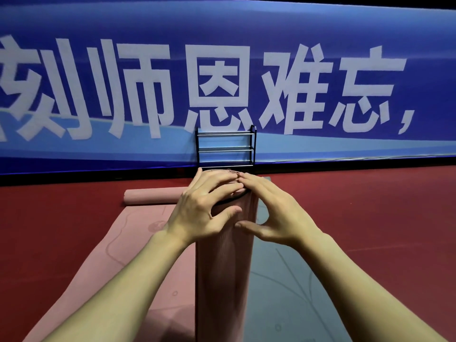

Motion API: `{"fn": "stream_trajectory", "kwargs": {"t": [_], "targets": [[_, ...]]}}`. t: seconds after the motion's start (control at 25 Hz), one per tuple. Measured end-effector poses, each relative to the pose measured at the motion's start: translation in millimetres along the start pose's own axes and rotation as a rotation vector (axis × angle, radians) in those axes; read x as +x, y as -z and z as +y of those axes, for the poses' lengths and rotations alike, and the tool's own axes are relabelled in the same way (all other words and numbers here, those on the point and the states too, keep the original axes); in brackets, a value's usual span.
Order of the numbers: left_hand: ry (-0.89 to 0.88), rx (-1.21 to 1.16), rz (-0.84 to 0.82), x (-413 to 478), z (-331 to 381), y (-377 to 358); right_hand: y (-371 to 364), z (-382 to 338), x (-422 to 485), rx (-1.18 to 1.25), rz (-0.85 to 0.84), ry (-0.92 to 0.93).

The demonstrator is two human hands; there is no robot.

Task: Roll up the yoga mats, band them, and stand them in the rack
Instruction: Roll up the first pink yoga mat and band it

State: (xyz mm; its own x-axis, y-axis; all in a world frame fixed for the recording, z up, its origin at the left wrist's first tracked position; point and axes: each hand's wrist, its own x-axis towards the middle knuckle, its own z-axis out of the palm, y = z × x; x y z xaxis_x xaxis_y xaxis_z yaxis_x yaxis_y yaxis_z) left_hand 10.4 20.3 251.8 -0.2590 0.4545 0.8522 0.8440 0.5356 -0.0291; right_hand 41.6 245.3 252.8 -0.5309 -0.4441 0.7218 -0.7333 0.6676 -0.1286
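A rolled pink yoga mat (223,267) stands upright in front of me, its top end near the middle of the view. My left hand (199,211) and my right hand (274,213) are both over that top end, fingers curled on a thin black band (228,200) that loops around the roll just below its rim. A pink mat (138,243) lies flat on the floor at left, its far end partly rolled (153,195). A grey-blue mat (283,280) lies flat at right. The black metal rack (225,148) stands beyond, against the banner.
A large blue banner (370,58) with white characters forms a wall across the back. The floor (382,206) is dark red, open to the right and left of the mats.
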Motion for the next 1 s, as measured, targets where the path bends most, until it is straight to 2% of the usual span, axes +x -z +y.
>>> {"fn": "stream_trajectory", "kwargs": {"t": [0.36,0.56,0.64,0.76,0.88,0.92,1.0], "targets": [[0.025,0.065,-0.061,9,8,-7,-10,13,-18,-0.172,0.230,0.039],[0.127,0.225,-0.053,3,17,-22,-30,7,-20,-0.111,0.284,-0.062],[0.147,0.242,-0.049,-1,17,-24,-35,7,-20,-0.075,0.271,-0.085],[0.032,0.252,-0.025,-4,13,-22,-33,7,-21,-0.038,0.229,-0.091],[0.002,0.221,0.024,-5,12,-20,-16,11,-12,-0.041,0.210,-0.050],[-0.005,0.200,0.032,-5,11,-20,-8,14,-4,-0.065,0.164,-0.060],[-0.027,0.149,0.026,-6,9,-18,6,19,16,-0.126,-0.038,-0.041]]}}
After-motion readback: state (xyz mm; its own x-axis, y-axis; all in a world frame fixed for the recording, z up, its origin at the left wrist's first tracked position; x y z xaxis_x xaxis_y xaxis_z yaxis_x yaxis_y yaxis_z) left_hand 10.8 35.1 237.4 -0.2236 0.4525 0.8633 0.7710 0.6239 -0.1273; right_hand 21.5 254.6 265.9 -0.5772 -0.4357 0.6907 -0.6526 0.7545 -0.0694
